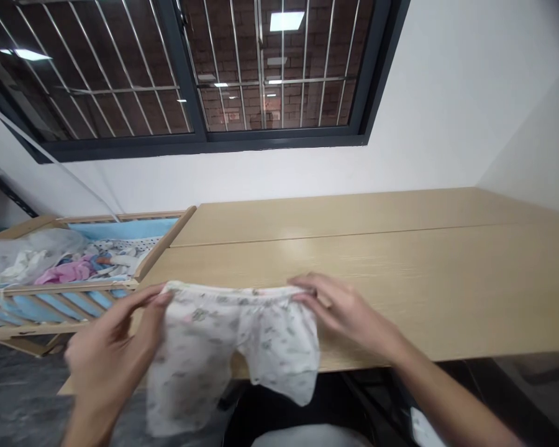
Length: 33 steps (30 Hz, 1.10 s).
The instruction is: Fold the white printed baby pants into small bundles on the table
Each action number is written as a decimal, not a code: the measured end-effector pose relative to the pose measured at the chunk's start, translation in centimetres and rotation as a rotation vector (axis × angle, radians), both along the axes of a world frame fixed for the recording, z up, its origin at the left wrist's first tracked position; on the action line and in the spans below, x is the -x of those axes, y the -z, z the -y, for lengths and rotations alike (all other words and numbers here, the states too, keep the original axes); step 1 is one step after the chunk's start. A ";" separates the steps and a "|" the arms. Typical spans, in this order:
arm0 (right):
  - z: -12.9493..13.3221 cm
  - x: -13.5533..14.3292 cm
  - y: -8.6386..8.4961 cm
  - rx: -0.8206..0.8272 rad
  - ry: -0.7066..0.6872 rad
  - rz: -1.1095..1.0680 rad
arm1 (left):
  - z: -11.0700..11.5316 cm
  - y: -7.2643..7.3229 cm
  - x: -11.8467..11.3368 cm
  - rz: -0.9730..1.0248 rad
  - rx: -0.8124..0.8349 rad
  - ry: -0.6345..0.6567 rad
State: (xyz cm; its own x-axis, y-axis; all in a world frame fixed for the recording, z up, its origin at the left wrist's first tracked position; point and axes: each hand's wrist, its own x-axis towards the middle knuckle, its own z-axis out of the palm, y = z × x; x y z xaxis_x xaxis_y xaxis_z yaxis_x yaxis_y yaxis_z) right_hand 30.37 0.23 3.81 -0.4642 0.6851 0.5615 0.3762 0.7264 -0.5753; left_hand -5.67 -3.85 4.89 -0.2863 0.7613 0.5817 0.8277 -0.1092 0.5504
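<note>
A small pair of white shorts (279, 341) with a scattered print and a gathered waistband hangs in front of the table's near edge. At the left end of the waistband, the thumb and fingers of my left hand (114, 347) pinch the cloth. My right hand (349, 310) grips the opposite end of the waistband between thumb and fingers. The waistband is stretched out sideways between both hands, and the two legs hang down, slightly blurred.
A light wooden table (400, 273) runs along the wall below a barred window (279, 74). To its left stands a wooden crib (163, 245) with blue lining, holding a pink cloth (69, 270) and other rumpled clothes. A black chair (298, 403) is under the near edge.
</note>
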 end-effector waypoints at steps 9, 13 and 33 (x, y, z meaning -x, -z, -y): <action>-14.5 -5.8 -0.4 0.252 0.304 0.337 | -15.7 0.6 -8.4 -0.115 0.233 0.479; -20.5 -5.1 3.3 0.383 0.314 0.313 | -22.1 3.3 -8.8 -0.163 0.319 0.422; -30.6 -4.4 9.8 0.504 0.502 0.353 | -20.6 4.6 -17.0 -0.488 0.545 0.318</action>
